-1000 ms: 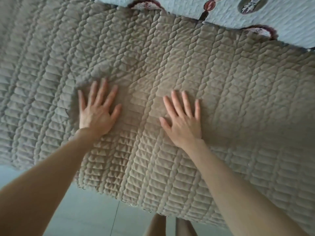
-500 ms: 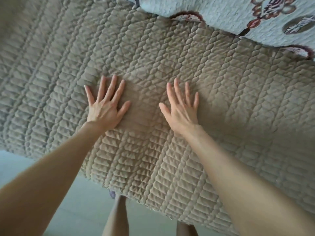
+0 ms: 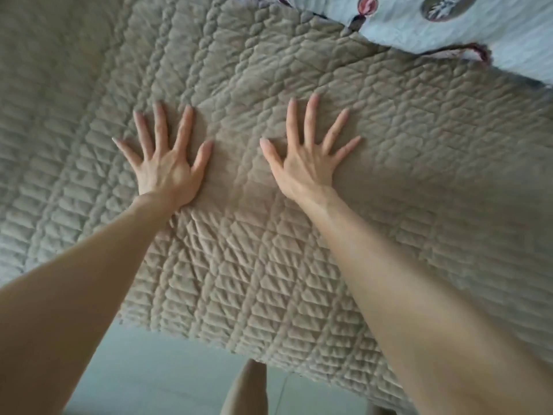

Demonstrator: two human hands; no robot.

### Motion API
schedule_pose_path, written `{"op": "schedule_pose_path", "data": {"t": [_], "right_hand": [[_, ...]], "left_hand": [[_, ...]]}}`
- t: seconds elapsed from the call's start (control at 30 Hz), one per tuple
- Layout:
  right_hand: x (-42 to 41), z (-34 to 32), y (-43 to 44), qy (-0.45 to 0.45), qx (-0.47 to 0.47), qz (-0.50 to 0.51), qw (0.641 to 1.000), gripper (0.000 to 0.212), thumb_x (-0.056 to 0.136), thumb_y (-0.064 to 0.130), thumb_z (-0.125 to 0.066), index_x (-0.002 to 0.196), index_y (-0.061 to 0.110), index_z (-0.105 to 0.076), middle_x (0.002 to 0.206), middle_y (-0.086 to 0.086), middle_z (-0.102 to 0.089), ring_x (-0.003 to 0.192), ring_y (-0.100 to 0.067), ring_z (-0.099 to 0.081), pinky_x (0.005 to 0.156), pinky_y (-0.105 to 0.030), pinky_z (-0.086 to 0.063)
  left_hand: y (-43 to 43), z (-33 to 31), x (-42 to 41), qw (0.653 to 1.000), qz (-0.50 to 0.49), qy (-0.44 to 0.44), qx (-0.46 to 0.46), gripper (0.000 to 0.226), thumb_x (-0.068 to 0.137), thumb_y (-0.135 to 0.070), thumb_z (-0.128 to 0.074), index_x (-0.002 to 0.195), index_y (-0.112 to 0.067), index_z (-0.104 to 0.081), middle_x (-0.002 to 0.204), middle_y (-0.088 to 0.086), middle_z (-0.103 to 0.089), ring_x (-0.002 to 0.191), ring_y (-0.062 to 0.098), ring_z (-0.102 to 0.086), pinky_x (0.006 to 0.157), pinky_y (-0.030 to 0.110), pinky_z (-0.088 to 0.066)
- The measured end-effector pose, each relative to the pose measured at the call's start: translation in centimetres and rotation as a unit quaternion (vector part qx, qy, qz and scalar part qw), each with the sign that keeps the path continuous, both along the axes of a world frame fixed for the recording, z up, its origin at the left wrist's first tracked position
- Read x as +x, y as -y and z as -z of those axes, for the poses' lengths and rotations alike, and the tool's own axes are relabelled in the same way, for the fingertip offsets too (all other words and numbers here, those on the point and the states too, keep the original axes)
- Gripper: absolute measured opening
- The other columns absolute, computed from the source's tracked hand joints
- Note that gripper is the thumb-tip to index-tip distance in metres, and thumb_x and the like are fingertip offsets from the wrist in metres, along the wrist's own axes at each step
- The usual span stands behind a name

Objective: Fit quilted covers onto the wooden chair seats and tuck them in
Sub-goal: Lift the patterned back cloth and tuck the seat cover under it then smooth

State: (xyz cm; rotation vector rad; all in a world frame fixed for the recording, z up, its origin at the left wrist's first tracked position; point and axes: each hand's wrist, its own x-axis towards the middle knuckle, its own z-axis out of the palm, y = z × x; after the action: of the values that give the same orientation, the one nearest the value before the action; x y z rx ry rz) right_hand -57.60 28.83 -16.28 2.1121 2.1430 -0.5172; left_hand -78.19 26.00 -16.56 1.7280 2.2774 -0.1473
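The left hand (image 3: 167,169) lies flat on the soft tan quilted cover (image 3: 254,265). Its fingers are straight and spread wide, and it holds nothing. The right hand (image 3: 302,166) lies flat just beside it, to the right, spread the same way, and it grips nothing too. Both palms press on the middle of the cover. Both arms reach out long and straight from the near side

The cover lies spread over a wide seat, and its near edge hangs down over the front. The wood under it is hidden. The cover looks thick, puffy and floppy. I think it is light to lift and will bend and bunch up, but it will not break. A good place to take hold is the loose near edge or a corner, pinched with fingers and thumb, so it can be pulled tight and pushed under

At the far right a pale blue quilted cloth with round patterns (image 3: 449,28) meets the tan cover's far edge. Below the near edge are the pale grey floor (image 3: 164,369) and a bare leg (image 3: 248,387)
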Motion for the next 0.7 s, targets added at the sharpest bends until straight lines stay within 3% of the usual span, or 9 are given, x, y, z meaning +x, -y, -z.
{"op": "schedule_pose_path", "data": {"t": [0.1,0.2,0.33,0.43,0.57,0.7], "right_hand": [[1.3,-0.4,0.3,-0.013,0.015,0.017,1.000,0.075,0.095,0.065,-0.026,0.155,0.030,0.000,0.163,-0.001,0.011,0.146,-0.040,0.016,0.106,-0.074,0.008],[0.6,-0.2,-0.2,-0.002,0.003,0.098,0.995,0.075,0.095,0.065,-0.025,0.155,0.029,0.000,0.162,-0.003,0.012,0.145,-0.044,0.015,0.106,-0.075,0.002],[-5.2,0.2,-1.3,0.023,0.023,0.029,0.999,0.076,0.091,0.068,-0.023,0.155,0.028,-0.010,0.163,-0.004,0.000,0.142,-0.054,0.008,0.100,-0.078,0.006],[-7.8,-0.2,-1.9,-0.007,0.035,-0.059,0.998,0.072,0.094,0.064,-0.025,0.155,0.031,-0.010,0.163,0.001,-0.001,0.145,-0.044,0.010,0.104,-0.075,0.008],[-6.5,-0.9,-4.0,-0.027,0.033,-0.017,0.999,0.069,0.097,0.060,-0.027,0.155,0.031,-0.001,0.163,0.002,0.010,0.146,-0.036,0.017,0.105,-0.071,0.012],[-7.7,0.2,-7.8,0.027,0.004,-0.043,0.999,0.071,0.096,0.064,-0.015,0.154,0.030,0.006,0.162,0.003,0.016,0.142,-0.046,0.021,0.103,-0.076,0.010]], "left_hand": [[0.0,-0.3,1.4,0.997,0.069,0.023,0.019,0.068,0.095,-0.062,-0.018,0.153,-0.029,-0.003,0.162,0.000,0.002,0.147,0.029,0.009,0.110,0.066,0.009],[-0.7,-0.1,2.0,0.988,0.151,0.035,-0.008,0.064,0.095,-0.061,-0.016,0.152,-0.037,0.002,0.161,-0.007,0.008,0.147,0.023,0.014,0.109,0.066,0.011],[-5.3,0.6,-0.9,0.991,0.113,0.069,-0.023,0.057,0.098,-0.058,-0.013,0.150,-0.042,0.005,0.159,-0.015,0.014,0.146,0.013,0.016,0.109,0.065,0.015],[-8.2,-0.1,-2.9,0.996,0.053,0.075,-0.005,0.055,0.101,-0.051,-0.014,0.152,-0.037,0.001,0.160,-0.011,0.011,0.146,0.016,0.017,0.109,0.064,0.015],[-5.3,-0.4,-4.1,0.997,0.059,0.039,0.013,0.058,0.099,-0.056,-0.016,0.152,-0.038,-0.001,0.160,-0.008,0.012,0.146,0.022,0.016,0.108,0.066,0.014],[-6.2,1.5,-7.0,0.999,0.045,0.007,-0.007,0.066,0.091,-0.070,-0.009,0.149,-0.043,0.007,0.159,-0.009,0.018,0.145,0.022,0.021,0.105,0.067,0.017]]}}
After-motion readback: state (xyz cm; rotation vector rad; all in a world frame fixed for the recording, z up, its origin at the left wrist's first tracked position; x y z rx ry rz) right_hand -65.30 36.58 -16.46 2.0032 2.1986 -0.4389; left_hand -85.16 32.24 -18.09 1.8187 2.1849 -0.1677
